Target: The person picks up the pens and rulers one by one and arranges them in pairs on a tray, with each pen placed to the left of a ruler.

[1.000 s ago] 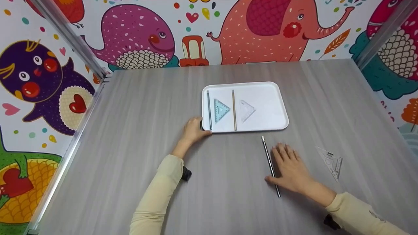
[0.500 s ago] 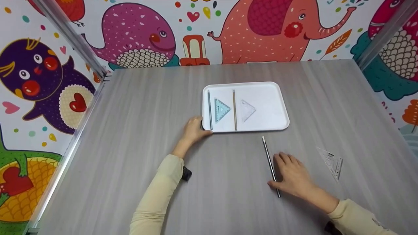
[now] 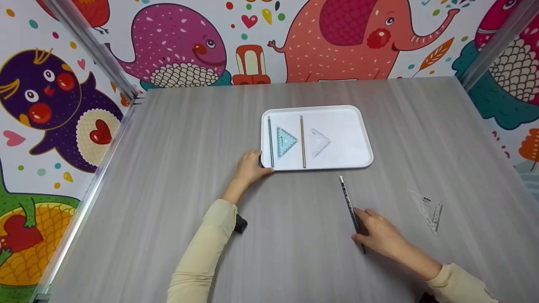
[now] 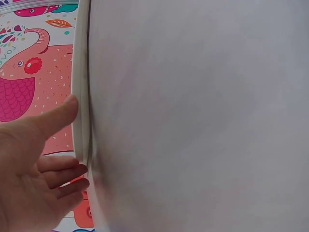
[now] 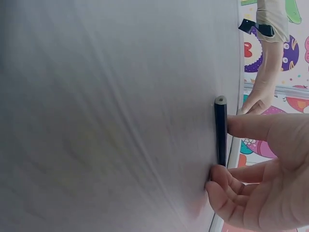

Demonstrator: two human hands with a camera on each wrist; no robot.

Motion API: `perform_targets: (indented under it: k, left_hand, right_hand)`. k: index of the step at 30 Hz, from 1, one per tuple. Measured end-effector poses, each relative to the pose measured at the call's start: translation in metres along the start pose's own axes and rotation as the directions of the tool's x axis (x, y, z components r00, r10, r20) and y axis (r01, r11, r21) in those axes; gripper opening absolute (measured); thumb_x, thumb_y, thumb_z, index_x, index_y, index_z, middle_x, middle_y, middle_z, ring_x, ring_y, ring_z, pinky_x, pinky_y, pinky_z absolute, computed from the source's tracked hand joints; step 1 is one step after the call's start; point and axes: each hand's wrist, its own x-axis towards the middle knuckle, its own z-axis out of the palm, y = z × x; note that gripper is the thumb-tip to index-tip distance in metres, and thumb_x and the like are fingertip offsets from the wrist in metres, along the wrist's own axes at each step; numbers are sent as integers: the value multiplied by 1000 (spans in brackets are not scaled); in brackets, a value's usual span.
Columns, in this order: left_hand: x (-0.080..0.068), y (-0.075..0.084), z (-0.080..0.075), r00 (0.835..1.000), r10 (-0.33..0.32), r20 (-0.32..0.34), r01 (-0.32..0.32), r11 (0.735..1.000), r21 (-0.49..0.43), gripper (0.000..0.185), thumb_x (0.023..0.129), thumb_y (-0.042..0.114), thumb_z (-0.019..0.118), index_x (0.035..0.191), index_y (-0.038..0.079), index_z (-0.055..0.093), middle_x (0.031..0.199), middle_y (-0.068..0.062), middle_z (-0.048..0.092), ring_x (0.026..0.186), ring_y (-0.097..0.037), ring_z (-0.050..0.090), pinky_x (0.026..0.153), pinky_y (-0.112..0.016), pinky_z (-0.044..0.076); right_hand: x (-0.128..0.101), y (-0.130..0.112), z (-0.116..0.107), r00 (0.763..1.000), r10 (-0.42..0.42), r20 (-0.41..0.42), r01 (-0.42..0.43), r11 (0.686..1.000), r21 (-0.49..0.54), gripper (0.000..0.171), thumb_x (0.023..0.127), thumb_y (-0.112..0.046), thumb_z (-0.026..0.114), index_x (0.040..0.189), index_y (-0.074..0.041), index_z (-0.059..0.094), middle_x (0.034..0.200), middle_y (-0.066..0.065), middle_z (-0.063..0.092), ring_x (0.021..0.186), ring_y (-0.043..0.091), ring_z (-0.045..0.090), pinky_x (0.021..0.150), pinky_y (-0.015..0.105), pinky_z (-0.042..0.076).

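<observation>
Where my right hand (image 3: 379, 233) pinches: dark pencil (image 5: 221, 133)
Left hand (image 3: 249, 167): grips white tray (image 3: 350, 139) by its near-left corner
On tray: 2 pencils (image 3: 302, 143), 2 set squares (image 3: 286, 142)

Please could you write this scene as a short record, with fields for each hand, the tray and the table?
Left hand: the left hand holds the near left corner of the white tray
Right hand: the right hand pinches a dark pencil
Tray, left to right: blue-grey pencil, teal set square, gold pencil, pale set square
Table: clear set square, right of the right hand
</observation>
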Motion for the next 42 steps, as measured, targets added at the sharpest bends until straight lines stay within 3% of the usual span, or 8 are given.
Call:
perform_targets:
  k: [7, 11, 19, 23, 26, 31, 39, 42]
  left_hand:
    - [-5, 7, -6, 1000, 6, 13, -6, 1000, 1, 51, 71, 22, 77, 112, -3, 59, 113, -17, 59, 108, -30, 52, 96, -38, 38]
    - [-6, 8, -7, 1000, 13, 5, -14, 1000, 10, 51, 71, 22, 77, 111, -2, 60, 112, -17, 60, 107, -30, 52, 95, -38, 39]
    - [-6, 8, -6, 1000, 23, -6, -23, 1000, 13, 53, 70, 22, 78, 113, -4, 58, 112, -18, 60, 107, -31, 53, 94, -40, 40]
    - [-6, 7, -6, 1000, 16, -3, -16, 1000, 21, 56, 70, 23, 78, 114, -4, 57, 114, -18, 59, 108, -32, 52, 94, -40, 40]
    - [-6, 7, -6, 1000, 22, -8, -22, 999, 24, 55, 70, 23, 78, 113, -4, 58, 113, -19, 59, 107, -32, 53, 93, -40, 40]
    - [-5, 7, -6, 999, 32, -17, -31, 999, 20, 51, 68, 22, 79, 108, -4, 60, 107, -18, 61, 102, -32, 55, 91, -40, 42]
    - [-6, 7, -7, 1000, 15, -9, -15, 1000, 21, 53, 69, 23, 78, 110, -4, 59, 110, -18, 60, 105, -32, 53, 93, -40, 40]
    - [-5, 8, -7, 1000, 12, -10, -12, 1000, 18, 52, 68, 23, 79, 109, -3, 60, 109, -18, 61, 104, -31, 53, 93, -40, 40]
  right_hand:
    - [-9, 0, -3, 999, 11, 51, -14, 998, 63, 61, 69, -6, 74, 122, 9, 48, 92, 15, 56, 75, 23, 56, 67, 43, 48]
    - [-14, -1, -2, 998, -37, 47, 32, 995, 99, 58, 69, 2, 70, 122, 9, 48, 80, 2, 51, 69, 13, 50, 60, 32, 46]
    - [-20, -1, 2, 991, -129, 25, 125, 985, 116, 56, 65, 10, 60, 120, 9, 49, 76, -3, 46, 65, 7, 42, 53, 25, 40]
    - [-20, 1, 0, 982, -147, 118, 110, 955, 275, 60, 63, 9, 59, 122, 12, 46, 75, -2, 49, 64, 3, 42, 53, 22, 39]
    - [-19, 4, -1, 953, -179, 245, 15, 833, 553, 59, 67, 8, 58, 122, 20, 38, 78, 2, 50, 61, 1, 44, 51, 18, 40]
    - [-20, 8, 1, 892, -251, 377, -208, 512, 833, 59, 76, 7, 54, 123, 26, 24, 85, 3, 49, 63, 2, 47, 52, 15, 42]
    - [-21, 9, 0, 837, -255, 485, -420, 269, 867, 45, 82, 2, 53, 124, 9, 39, 92, -1, 53, 78, 5, 54, 64, 19, 46]
    - [-20, 9, -4, 814, -279, 510, -469, 204, 859, 39, 83, 3, 52, 122, 1, 44, 94, -2, 54, 83, 6, 55, 68, 21, 46]
